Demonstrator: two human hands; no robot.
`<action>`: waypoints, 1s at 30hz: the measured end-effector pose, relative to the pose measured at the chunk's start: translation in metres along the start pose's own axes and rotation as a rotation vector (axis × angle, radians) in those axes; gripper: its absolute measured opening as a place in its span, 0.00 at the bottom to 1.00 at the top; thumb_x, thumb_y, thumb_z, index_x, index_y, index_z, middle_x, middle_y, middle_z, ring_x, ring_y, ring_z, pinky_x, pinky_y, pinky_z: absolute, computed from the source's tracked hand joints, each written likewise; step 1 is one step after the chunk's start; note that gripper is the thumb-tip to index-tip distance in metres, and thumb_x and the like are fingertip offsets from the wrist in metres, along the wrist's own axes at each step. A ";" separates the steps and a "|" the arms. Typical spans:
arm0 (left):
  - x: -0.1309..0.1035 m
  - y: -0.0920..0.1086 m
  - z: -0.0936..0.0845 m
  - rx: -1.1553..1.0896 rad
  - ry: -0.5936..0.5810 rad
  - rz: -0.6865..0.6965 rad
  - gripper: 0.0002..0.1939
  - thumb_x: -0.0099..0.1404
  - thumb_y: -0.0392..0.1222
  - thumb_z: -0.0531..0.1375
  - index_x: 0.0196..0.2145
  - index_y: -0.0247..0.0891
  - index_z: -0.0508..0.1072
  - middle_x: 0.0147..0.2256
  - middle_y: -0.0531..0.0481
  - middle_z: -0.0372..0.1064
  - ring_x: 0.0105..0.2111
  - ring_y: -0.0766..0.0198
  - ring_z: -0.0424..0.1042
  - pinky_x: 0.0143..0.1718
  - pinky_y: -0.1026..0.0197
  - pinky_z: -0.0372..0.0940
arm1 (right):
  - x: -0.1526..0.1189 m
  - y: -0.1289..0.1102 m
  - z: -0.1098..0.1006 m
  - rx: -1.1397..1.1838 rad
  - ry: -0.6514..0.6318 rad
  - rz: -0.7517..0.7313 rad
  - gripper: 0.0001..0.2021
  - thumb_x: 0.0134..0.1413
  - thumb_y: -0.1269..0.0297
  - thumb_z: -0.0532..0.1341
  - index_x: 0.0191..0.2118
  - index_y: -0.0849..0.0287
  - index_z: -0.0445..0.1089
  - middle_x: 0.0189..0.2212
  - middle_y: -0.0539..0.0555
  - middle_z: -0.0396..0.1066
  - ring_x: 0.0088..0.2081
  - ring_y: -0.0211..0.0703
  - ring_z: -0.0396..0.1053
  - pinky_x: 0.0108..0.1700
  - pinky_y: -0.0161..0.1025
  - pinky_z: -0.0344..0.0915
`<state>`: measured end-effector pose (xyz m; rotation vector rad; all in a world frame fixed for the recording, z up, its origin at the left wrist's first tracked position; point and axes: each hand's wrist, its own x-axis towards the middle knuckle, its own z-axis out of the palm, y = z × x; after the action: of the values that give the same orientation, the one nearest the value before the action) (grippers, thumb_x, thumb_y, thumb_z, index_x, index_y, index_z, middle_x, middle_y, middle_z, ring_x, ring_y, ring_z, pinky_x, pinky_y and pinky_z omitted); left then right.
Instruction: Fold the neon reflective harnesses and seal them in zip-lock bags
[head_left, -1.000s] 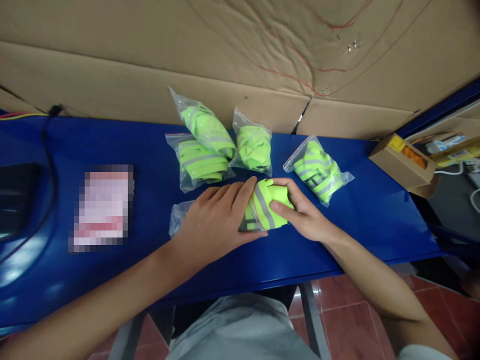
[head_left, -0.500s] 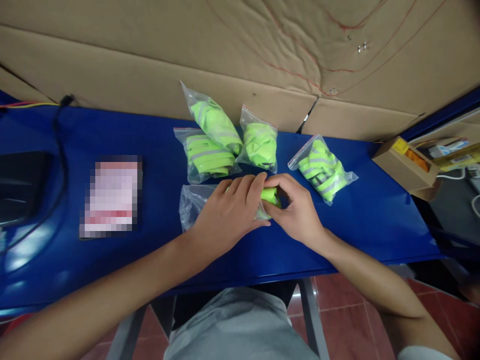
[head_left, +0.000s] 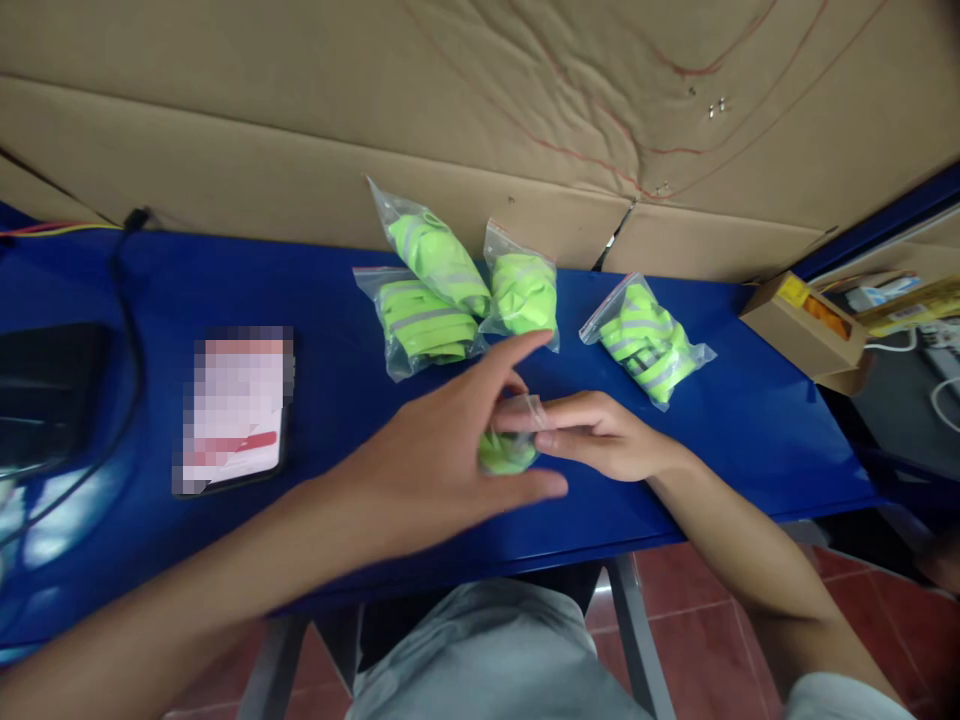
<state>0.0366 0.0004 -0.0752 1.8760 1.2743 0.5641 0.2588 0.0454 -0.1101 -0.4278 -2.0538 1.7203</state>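
Observation:
Over the front of the blue table (head_left: 615, 530), a small clear plastic bag (head_left: 510, 455) with a fluorescent yellow-green cloth item lies between my two hands. My left hand (head_left: 427, 455) cups it from the left, thumb and forefinger stretched wide on either side. Its other fingers curl behind the bag and are mostly hidden. From the right, my right hand (head_left: 600, 435) pinches the bag's edge, with fingertips showing through the plastic. Behind stand similar bags of yellow-green cloth with grey reflective stripes: two overlapping bags (head_left: 427, 320), one bag (head_left: 525, 290) beside them, and another bag (head_left: 649, 340) farther right.
A phone (head_left: 236, 410) with a blurred screen lies on the left, near a black device (head_left: 45, 400) and a black cable (head_left: 127, 310). Brown cardboard (head_left: 300, 150) lines the back. At the right end stands a small open carton (head_left: 806, 325) with something orange inside.
My left forefinger and thumb have spread apart. My right hand has shifted slightly toward me and its fingers have straightened. The bag's loose plastic no longer shows left of my left hand.

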 end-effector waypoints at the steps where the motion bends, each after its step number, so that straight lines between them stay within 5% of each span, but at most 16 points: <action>1: 0.002 -0.006 -0.006 -0.117 -0.013 -0.024 0.49 0.60 0.62 0.70 0.73 0.54 0.55 0.59 0.44 0.71 0.54 0.48 0.75 0.52 0.50 0.70 | 0.000 -0.001 0.001 -0.043 0.022 -0.050 0.17 0.74 0.64 0.58 0.62 0.57 0.75 0.57 0.56 0.79 0.59 0.42 0.76 0.62 0.38 0.71; 6: 0.012 -0.039 -0.015 -0.622 -0.326 -0.130 0.31 0.59 0.59 0.71 0.55 0.43 0.75 0.49 0.47 0.76 0.51 0.52 0.75 0.47 0.58 0.70 | 0.004 -0.001 0.005 -0.254 0.188 -0.285 0.10 0.68 0.68 0.65 0.52 0.60 0.79 0.54 0.61 0.80 0.56 0.45 0.78 0.60 0.42 0.73; 8: 0.010 -0.047 -0.010 -0.733 -0.286 -0.178 0.29 0.58 0.56 0.73 0.53 0.43 0.74 0.45 0.50 0.75 0.46 0.57 0.75 0.45 0.62 0.69 | 0.002 0.001 -0.001 -0.367 0.213 -0.301 0.02 0.64 0.67 0.69 0.40 0.60 0.79 0.50 0.61 0.81 0.51 0.44 0.79 0.56 0.42 0.72; 12: 0.004 -0.048 0.000 -0.852 -0.167 -0.272 0.26 0.58 0.51 0.74 0.50 0.42 0.73 0.44 0.52 0.73 0.44 0.62 0.74 0.43 0.65 0.68 | -0.005 0.007 -0.016 -0.519 0.221 -0.254 0.13 0.63 0.61 0.71 0.29 0.59 0.72 0.39 0.55 0.78 0.41 0.41 0.76 0.48 0.43 0.68; 15: 0.003 -0.048 0.004 -0.907 -0.130 -0.298 0.29 0.57 0.50 0.75 0.51 0.43 0.69 0.50 0.50 0.73 0.50 0.60 0.74 0.48 0.63 0.69 | -0.008 0.010 -0.014 -0.519 0.266 -0.248 0.13 0.62 0.60 0.71 0.31 0.58 0.71 0.39 0.54 0.78 0.43 0.42 0.75 0.50 0.44 0.65; 17: 0.002 -0.049 0.006 -0.938 -0.108 -0.297 0.34 0.57 0.52 0.75 0.56 0.46 0.65 0.55 0.49 0.71 0.53 0.58 0.74 0.50 0.61 0.70 | -0.011 0.010 -0.009 -0.485 0.251 -0.226 0.09 0.64 0.60 0.70 0.42 0.57 0.73 0.42 0.56 0.79 0.46 0.44 0.76 0.54 0.44 0.66; 20: 0.000 -0.049 0.009 -0.853 -0.085 -0.230 0.37 0.61 0.54 0.72 0.61 0.48 0.61 0.60 0.47 0.68 0.58 0.55 0.72 0.54 0.57 0.69 | -0.013 0.008 0.001 -0.456 0.164 -0.159 0.18 0.67 0.59 0.68 0.56 0.59 0.70 0.46 0.58 0.80 0.50 0.45 0.76 0.58 0.44 0.68; 25: -0.007 -0.042 0.013 -0.585 -0.213 -0.085 0.32 0.68 0.57 0.67 0.64 0.48 0.63 0.60 0.46 0.68 0.61 0.51 0.69 0.62 0.51 0.65 | -0.008 0.013 0.017 -0.462 -0.045 -0.136 0.08 0.69 0.60 0.64 0.41 0.59 0.71 0.38 0.54 0.79 0.44 0.42 0.76 0.65 0.49 0.63; 28: -0.010 -0.040 0.012 -0.586 -0.359 -0.083 0.35 0.68 0.58 0.67 0.67 0.51 0.62 0.63 0.47 0.68 0.63 0.49 0.69 0.66 0.48 0.63 | -0.004 0.017 0.023 -0.338 -0.139 -0.184 0.09 0.71 0.62 0.62 0.38 0.59 0.71 0.34 0.52 0.78 0.39 0.38 0.75 0.59 0.41 0.67; 30: -0.010 -0.041 0.010 -0.656 -0.344 -0.076 0.35 0.67 0.56 0.68 0.67 0.51 0.63 0.67 0.47 0.64 0.67 0.48 0.65 0.68 0.48 0.61 | -0.005 0.015 0.023 -0.274 -0.112 -0.215 0.08 0.71 0.63 0.63 0.39 0.60 0.73 0.34 0.51 0.80 0.40 0.36 0.76 0.60 0.41 0.66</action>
<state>0.0167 -0.0042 -0.1140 1.2980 0.7988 0.5116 0.2508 0.0266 -0.1290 -0.1863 -2.3319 1.3718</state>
